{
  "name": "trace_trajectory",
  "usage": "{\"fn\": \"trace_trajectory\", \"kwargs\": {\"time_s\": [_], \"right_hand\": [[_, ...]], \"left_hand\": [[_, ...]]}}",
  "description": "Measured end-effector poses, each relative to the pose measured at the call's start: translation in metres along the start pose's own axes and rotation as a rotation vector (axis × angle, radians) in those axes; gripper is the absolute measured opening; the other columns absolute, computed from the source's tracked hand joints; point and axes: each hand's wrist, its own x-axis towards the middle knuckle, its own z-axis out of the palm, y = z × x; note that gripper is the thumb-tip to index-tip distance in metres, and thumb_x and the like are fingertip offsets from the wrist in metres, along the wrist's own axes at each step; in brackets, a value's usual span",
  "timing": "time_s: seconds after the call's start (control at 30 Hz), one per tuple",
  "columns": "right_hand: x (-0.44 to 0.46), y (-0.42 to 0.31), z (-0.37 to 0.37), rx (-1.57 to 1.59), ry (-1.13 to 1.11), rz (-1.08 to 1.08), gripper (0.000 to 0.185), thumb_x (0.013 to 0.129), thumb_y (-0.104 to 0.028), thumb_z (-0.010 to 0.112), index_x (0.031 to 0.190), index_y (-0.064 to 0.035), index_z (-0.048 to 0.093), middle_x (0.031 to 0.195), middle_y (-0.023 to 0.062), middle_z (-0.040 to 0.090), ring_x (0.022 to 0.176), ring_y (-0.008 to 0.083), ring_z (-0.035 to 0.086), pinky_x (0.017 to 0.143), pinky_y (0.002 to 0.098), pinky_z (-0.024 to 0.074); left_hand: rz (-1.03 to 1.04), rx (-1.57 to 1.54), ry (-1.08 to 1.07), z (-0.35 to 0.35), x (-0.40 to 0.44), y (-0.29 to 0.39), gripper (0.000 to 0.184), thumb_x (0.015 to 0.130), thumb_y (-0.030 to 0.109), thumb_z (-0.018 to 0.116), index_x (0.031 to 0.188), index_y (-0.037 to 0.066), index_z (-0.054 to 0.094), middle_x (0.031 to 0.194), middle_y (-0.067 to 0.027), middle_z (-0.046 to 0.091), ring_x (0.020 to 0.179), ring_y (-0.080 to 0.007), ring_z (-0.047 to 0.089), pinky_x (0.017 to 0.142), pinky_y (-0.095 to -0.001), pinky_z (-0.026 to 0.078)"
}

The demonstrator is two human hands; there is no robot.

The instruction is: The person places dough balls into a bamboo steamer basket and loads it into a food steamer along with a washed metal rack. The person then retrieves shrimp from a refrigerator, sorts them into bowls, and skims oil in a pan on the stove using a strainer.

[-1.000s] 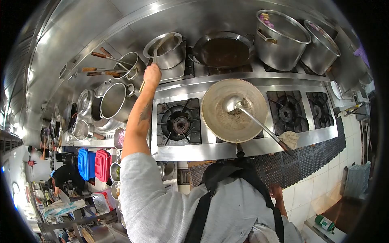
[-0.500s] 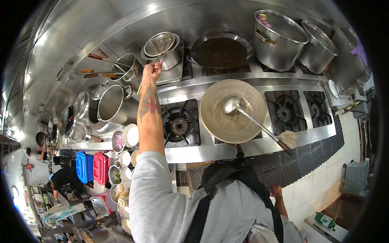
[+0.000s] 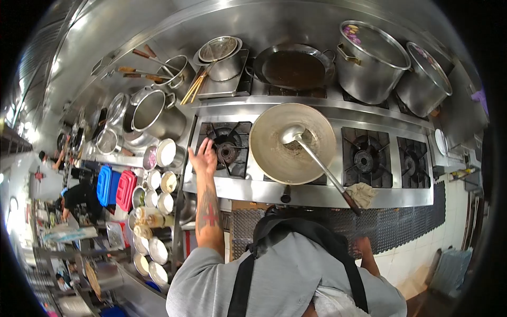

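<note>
My left hand is open and empty, fingers apart, above the left edge of the front-left gas burner. To its right sits a large pale wok, with a long-handled ladle resting inside. The ladle's wooden end hangs over the stove front beside a crumpled cloth. Low at my right side is my right hand; its fingers are too hidden to read. A mesh strainer lies across a metal pot at the back, with long wooden sticks or handles pointing toward me.
A dark wok of brown liquid and two tall stockpots stand along the back. Left are a deep pot, several ingredient bowls and blue and red bins. Another person bends over farther left.
My left hand has drawn back from the strainer's handle toward me, coming down over the front-left burner with its fingers opened. The strainer stays on the pot. The view has shifted slightly.
</note>
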Motion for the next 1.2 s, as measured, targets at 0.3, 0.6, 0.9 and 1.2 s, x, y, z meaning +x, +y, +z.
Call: {"fn": "trace_trajectory", "kwargs": {"time_s": [0.3, 0.6, 0.9, 1.2], "right_hand": [[0.031, 0.100, -0.148, 0.595, -0.110, 0.243, 0.015, 0.071, -0.016, 0.069, 0.081, -0.0042, 0.069, 0.081, 0.0157, 0.069, 0.076, 0.0366, 0.068, 0.070, 0.0449, 0.0564], [0.133, 0.075, -0.115, -0.689, 0.212, -1.034, 0.021, 0.082, -0.017, 0.056, 0.075, -0.0100, 0.075, 0.079, 0.0108, 0.071, 0.077, 0.0315, 0.069, 0.073, 0.0458, 0.0549], [0.037, -0.096, -0.104, -0.773, -0.156, -0.911, 0.031, 0.077, -0.025, 0.058, 0.084, 0.0020, 0.072, 0.091, 0.0239, 0.070, 0.087, 0.0420, 0.067, 0.079, 0.0493, 0.0533], [-0.186, -0.227, 0.084, -0.705, -0.227, -1.260, 0.034, 0.087, -0.035, 0.060, 0.102, -0.0085, 0.074, 0.100, 0.0187, 0.071, 0.096, 0.0364, 0.067, 0.087, 0.0451, 0.0529]], "left_hand": [[0.243, -0.039, 0.667, -0.119, -0.315, -0.182, 0.078, 0.095, 0.070, 0.031, 0.129, 0.004, 0.055, 0.114, -0.0090, 0.062, 0.062, -0.0158, 0.048, 0.045, -0.0257, 0.036], [0.361, 0.093, 0.913, -0.083, -0.550, -0.343, 0.070, 0.098, 0.066, 0.033, 0.126, 0.006, 0.058, 0.094, -0.0055, 0.065, 0.063, -0.0125, 0.052, 0.047, -0.0225, 0.038], [0.270, 0.174, 0.862, -0.060, -0.768, -0.593, 0.052, 0.100, 0.045, 0.050, 0.134, 0.005, 0.051, 0.103, -0.0106, 0.068, 0.065, -0.0138, 0.060, 0.047, -0.0231, 0.038], [0.553, -0.262, 1.525, 0.010, -1.102, -0.849, 0.049, 0.101, 0.044, 0.046, 0.129, 0.005, 0.056, 0.101, -0.0100, 0.068, 0.068, -0.0146, 0.060, 0.049, -0.0215, 0.037]]}}
